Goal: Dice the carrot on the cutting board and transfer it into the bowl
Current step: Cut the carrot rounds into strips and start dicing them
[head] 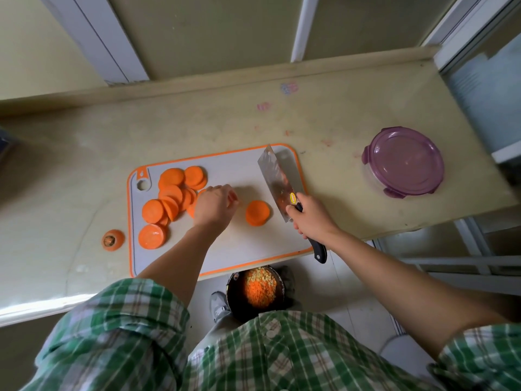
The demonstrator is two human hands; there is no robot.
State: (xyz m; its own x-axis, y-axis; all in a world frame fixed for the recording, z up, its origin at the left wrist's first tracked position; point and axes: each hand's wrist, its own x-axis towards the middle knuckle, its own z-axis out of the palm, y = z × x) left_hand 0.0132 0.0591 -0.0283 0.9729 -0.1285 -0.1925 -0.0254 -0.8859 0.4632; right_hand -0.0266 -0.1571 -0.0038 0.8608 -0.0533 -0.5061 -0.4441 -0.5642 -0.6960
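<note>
The cutting board [220, 258] has its near edge right along the front of the worktop [84, 153]. Most carrot slices [169, 198] crowd its left half. One small stack [257, 213] sits right of centre, bare board around it. At the board's right edge the right hand [313, 218] grips the cleaver [277, 176]. Over mid-board is the left hand [215, 206], fingers [232, 197] curled, can't tell if they hold anything. Below the near edge sits the bowl [232, 292].

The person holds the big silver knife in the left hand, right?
No. The head view shows the right hand gripping the black-handled silver cleaver; the left hand is by the round orange carrot slices.
</note>
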